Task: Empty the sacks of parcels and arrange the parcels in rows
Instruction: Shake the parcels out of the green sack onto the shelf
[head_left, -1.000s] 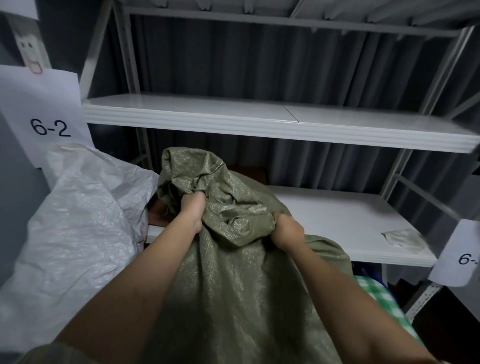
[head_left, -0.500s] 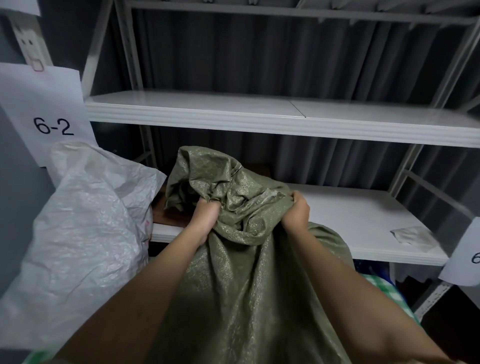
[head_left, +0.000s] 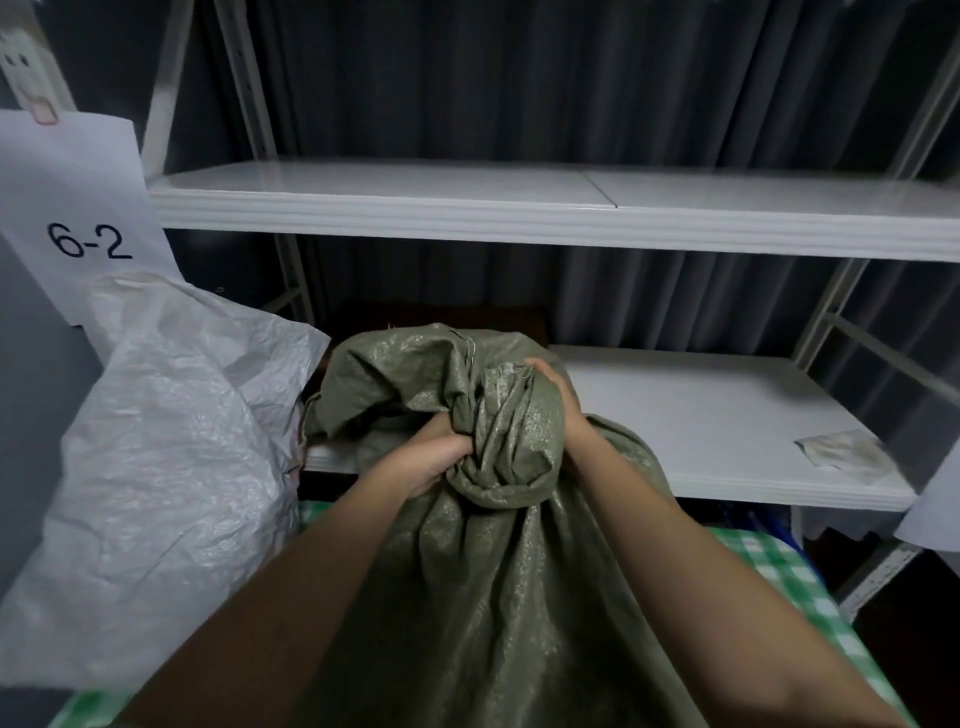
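Gripping the bunched neck of an olive-green woven plastic sack, both hands work at mid-frame, bare forearms entering from the lower edge. Left hand: fingers curled into the gathered fabric just below the twisted neck. Right hand: fingers wrapped round the upper part of the twist from the right side, thumb at the top. The sack stands upright between the arms, its body filling the lower centre of the frame, its loose mouth folded over to the left and resting on the front edge of the lower white shelf board. Its contents cannot be seen. Beneath the sack lies a green-and-white checked cloth. Just beside the sack on the left stands a crumpled white woven plastic sack. Above that hangs a white paper label marked "6-2". A crumpled scrap of pale paper lies at the right end of the lower board. Farther up runs the upper white shelf board, backed by dark grey corrugated sheeting.
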